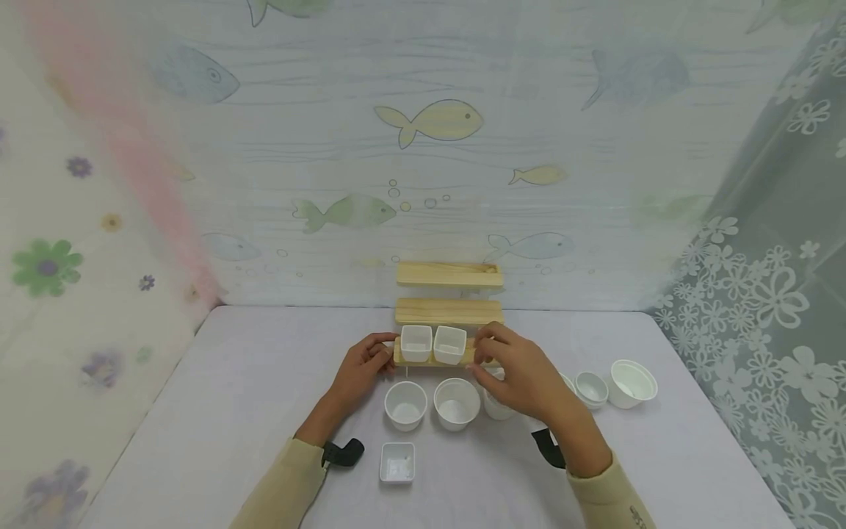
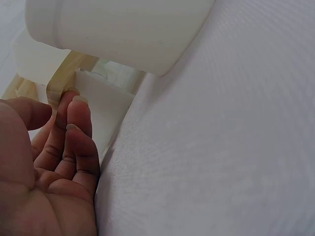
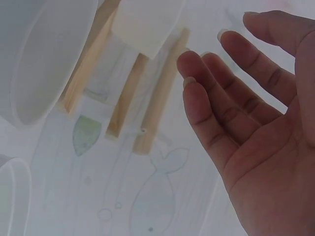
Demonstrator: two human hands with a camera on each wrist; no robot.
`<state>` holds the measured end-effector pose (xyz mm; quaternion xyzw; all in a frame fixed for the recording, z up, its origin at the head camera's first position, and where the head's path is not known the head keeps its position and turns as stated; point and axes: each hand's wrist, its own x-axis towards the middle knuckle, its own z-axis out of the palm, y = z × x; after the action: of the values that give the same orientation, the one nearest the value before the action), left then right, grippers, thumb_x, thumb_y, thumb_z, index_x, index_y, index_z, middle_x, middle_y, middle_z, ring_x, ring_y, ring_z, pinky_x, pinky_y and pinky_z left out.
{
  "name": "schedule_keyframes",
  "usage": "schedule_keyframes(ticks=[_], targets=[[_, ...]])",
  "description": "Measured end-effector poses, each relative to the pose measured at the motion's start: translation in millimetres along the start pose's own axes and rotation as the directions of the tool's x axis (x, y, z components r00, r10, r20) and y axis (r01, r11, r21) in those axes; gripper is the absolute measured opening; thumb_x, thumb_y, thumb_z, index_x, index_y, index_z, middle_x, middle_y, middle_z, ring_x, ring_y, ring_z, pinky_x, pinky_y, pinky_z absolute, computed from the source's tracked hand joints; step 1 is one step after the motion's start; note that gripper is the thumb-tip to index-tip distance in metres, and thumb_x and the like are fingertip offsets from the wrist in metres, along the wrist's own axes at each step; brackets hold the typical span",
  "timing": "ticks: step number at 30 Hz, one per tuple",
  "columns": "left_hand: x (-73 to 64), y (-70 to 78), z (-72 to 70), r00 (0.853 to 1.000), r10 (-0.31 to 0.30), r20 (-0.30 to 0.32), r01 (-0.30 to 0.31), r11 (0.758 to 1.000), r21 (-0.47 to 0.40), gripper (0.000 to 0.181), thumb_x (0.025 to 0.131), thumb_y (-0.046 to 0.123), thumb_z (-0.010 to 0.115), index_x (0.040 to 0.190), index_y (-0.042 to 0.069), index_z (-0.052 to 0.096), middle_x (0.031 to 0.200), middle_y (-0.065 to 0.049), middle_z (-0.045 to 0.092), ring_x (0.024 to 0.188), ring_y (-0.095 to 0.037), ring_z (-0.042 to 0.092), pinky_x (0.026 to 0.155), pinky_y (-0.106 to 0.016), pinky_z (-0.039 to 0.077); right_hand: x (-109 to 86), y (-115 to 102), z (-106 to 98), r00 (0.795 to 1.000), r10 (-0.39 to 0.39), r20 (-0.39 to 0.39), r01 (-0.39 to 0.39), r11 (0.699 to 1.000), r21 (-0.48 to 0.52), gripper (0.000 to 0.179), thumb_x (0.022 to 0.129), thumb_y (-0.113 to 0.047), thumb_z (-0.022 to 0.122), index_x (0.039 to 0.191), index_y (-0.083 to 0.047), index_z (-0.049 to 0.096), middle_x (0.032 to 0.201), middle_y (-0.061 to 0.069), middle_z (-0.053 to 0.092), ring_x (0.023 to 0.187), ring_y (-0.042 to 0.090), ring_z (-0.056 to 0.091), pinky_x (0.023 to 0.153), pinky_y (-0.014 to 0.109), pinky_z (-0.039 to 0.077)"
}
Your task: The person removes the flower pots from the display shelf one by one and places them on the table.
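A three-tier wooden rack (image 1: 449, 311) with white supports stands at the back of the table. Two square white cups (image 1: 416, 343) sit side by side on its lowest tier. At that tier's left end, my left hand (image 1: 360, 367) holds the wood (image 2: 61, 81) between thumb and bent fingers. My right hand (image 1: 518, 371) hovers by the tier's right end, above a round white cup (image 1: 497, 404) that it partly hides. In the right wrist view, the right hand (image 3: 261, 108) has loosely bent, spread fingers with nothing between them.
Two more round white cups (image 1: 406, 405) stand in front of the rack. A small square white dish (image 1: 397, 463) lies nearer the front. Further right are small white bowls (image 1: 591, 388) and a larger bowl (image 1: 631, 383). A fish-patterned curtain (image 1: 330, 162) hangs behind the table.
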<state>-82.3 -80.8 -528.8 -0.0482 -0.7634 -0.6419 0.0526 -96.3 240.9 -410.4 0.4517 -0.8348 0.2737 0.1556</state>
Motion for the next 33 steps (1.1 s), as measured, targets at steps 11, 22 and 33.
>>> schedule_keyframes(ticks=[11, 22, 33], targets=[[0.0, 0.3, 0.2, 1.000, 0.003, 0.003, -0.003, 1.000, -0.009, 0.031, 0.111, 0.017, 0.057, 0.139, 0.006, 0.063, 0.092, -0.017, 0.070, 0.081, -0.020, 0.068, 0.074, -0.028, 0.056, 1.3, 2, 3, 1.000, 0.014, 0.013, -0.014, 1.000, 0.019, 0.022, 0.091, -0.014, 0.083, 0.108, -0.011, 0.069, 0.111, -0.001, 0.065, 0.086, 0.018, 0.068, 0.072, 0.031, 0.056], [-1.3, 1.3, 0.1, 1.000, -0.002, 0.002, 0.002, 1.000, -0.017, 0.031, 0.111, 0.016, 0.058, 0.140, 0.005, 0.063, 0.091, -0.016, 0.070, 0.080, -0.020, 0.068, 0.073, -0.027, 0.056, 0.7, 8, 13, 0.999, 0.051, 0.005, -0.051, 0.998, 0.019, 0.038, 0.090, -0.012, 0.082, 0.125, -0.008, 0.068, 0.114, 0.004, 0.067, 0.083, 0.019, 0.067, 0.069, 0.031, 0.055], [-0.3, 0.5, 0.5, 1.000, 0.004, -0.002, -0.004, 1.000, -0.005, 0.031, 0.111, 0.016, 0.058, 0.139, 0.006, 0.064, 0.091, -0.016, 0.070, 0.080, -0.020, 0.068, 0.073, -0.028, 0.057, 1.6, 13, 22, 0.996, 0.084, 0.011, -0.083, 0.995, -0.054, 0.035, 0.092, -0.017, 0.082, 0.124, -0.011, 0.071, 0.117, 0.004, 0.067, 0.097, 0.021, 0.069, 0.081, 0.041, 0.059]])
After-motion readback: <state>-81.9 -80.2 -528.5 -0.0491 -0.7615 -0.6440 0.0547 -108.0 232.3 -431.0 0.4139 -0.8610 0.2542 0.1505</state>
